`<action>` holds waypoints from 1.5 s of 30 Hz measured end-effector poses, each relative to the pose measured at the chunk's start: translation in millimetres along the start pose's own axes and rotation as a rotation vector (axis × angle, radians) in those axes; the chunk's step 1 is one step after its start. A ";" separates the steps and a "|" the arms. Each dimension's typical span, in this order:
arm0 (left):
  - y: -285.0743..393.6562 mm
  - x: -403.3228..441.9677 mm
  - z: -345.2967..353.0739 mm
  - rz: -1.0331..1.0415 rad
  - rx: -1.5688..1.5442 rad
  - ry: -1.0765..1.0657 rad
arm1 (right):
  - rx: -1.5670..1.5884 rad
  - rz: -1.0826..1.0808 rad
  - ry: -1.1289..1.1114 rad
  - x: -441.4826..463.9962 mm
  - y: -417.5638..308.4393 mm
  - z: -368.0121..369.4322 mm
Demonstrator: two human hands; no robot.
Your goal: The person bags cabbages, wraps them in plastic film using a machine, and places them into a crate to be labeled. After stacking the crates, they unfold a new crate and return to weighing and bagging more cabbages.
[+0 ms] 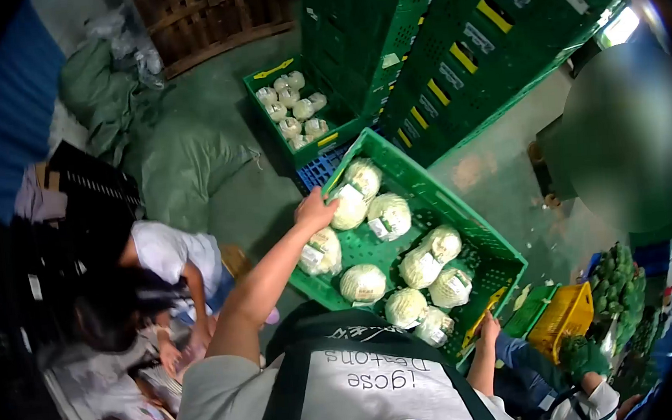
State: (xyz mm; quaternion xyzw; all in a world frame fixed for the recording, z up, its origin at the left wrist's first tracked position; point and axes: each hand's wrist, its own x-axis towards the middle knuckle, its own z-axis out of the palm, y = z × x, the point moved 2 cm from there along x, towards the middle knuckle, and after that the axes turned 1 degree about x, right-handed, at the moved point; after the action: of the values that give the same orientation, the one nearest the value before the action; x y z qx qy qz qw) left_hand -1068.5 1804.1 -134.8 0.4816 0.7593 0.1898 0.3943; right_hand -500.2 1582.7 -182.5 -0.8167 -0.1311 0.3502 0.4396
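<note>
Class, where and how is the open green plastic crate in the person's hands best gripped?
Probably by both short ends, left hand and right hand from opposite sides. The green crate is long, loaded with round, pale netted produce, so this should balance it; its yellow plastic handle suits the right.

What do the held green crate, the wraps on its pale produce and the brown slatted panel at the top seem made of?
The held crate looks like hard moulded plastic: perforated, with a slight sheen. The wraps seem to be matte foam netting, judging by their mesh texture; clear film is possible. The slatted panel is probably rough wood, brown and dull.
</note>
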 end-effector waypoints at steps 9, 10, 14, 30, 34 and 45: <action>-8.2 281.8 -93.3 0.021 0.092 -0.023 | 0.142 0.109 -0.058 17.1 -77.0 249.8; -15.8 310.6 -110.3 0.038 0.066 -0.045 | 0.177 0.124 -0.068 17.4 -104.8 289.2; -38.0 414.7 -182.6 0.086 0.124 0.086 | 0.121 0.289 0.000 3.6 -145.2 427.3; -61.7 960.6 -288.4 0.088 0.586 0.014 | 0.624 0.559 -0.033 -24.3 -107.3 917.9; -71.1 947.7 -288.3 0.364 0.450 0.058 | 0.599 0.529 0.030 6.2 -104.5 943.7; -269.4 732.9 -225.7 -0.431 -0.616 -0.307 | 0.658 0.566 0.082 -21.1 -135.2 951.6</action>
State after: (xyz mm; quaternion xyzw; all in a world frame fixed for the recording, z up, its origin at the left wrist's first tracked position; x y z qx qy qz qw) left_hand -1566.7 2345.5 -480.4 0.1935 0.6829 0.2471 0.6597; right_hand -1156.7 2245.9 -413.8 -0.6501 0.2340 0.4472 0.5680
